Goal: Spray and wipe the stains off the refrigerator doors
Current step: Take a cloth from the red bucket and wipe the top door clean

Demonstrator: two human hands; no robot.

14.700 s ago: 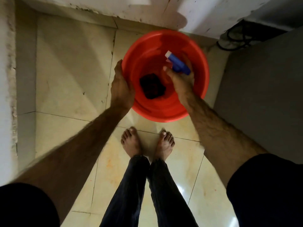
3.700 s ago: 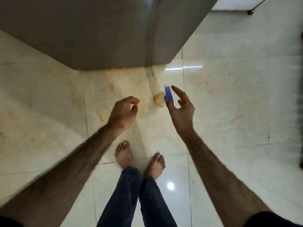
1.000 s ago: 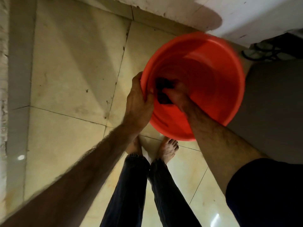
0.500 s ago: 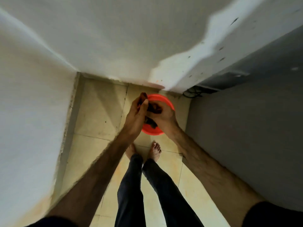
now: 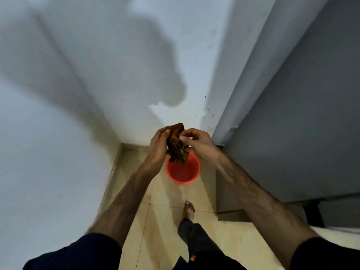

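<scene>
While the red tub [image 5: 183,171] stands on the floor [image 5: 165,217] in the corner, both hands are raised above it with a dark brown cloth [image 5: 176,147] between them. The inside of the tub is dim; I cannot tell if something lies in it. The left hand [image 5: 158,145] grips the cloth from the left side with curled fingers, and the right hand [image 5: 196,142] pinches it from the right with thumb and fingertips. The cloth is bunched, and its lower end hangs over the far rim of the tub. To the right of the tub stands the grey side of the fridge [image 5: 292,123]. Behind the tub is a white wall [image 5: 97,75] with shadows on it. The floor has beige tiles. One bare foot [image 5: 189,210] stands on them on the near side of the tub.
</scene>
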